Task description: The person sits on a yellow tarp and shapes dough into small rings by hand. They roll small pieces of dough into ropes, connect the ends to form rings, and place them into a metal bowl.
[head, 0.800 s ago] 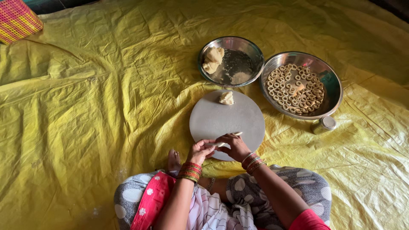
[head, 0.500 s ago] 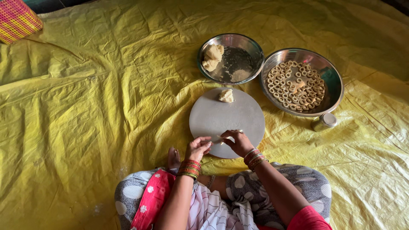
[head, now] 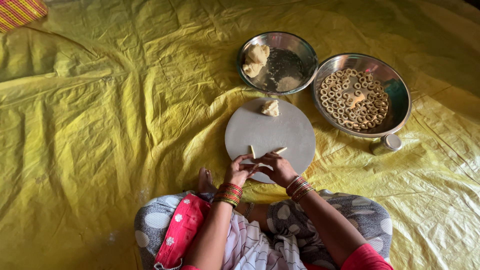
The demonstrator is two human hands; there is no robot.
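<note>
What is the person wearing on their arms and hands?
Both hands, left hand and right hand, are bare. Each wrist has a stack of red and gold bangles. A bit of red sleeve shows on the right upper arm.

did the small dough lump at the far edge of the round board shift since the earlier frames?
No. The dough lump sits at the round board's far edge, below the dough bowl, as before.

No packages, labels, signs or screens show anywhere in view.
</note>
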